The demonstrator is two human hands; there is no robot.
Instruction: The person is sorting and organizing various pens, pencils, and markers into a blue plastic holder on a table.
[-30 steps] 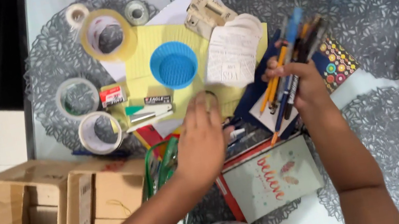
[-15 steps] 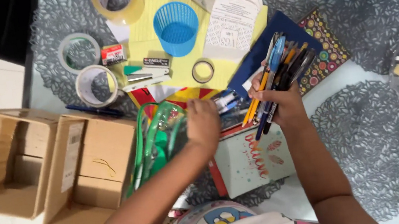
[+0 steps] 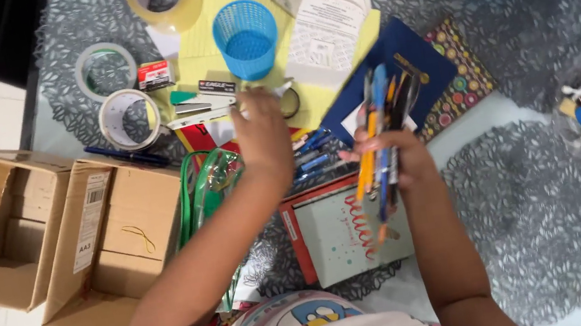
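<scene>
Holding a bundle of pens (image 3: 380, 141) clamped in my right hand (image 3: 395, 160), I stretch my left hand (image 3: 264, 137), fingers extended, over loose pens (image 3: 313, 162) on the counter (image 3: 521, 27); I judge a flat, low pinch works best.

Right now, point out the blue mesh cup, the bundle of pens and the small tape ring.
blue mesh cup (image 3: 245, 29), head view, inner wall.
bundle of pens (image 3: 380, 141), head view, mid-shafts.
small tape ring (image 3: 291, 104), head view, right rim.
</scene>
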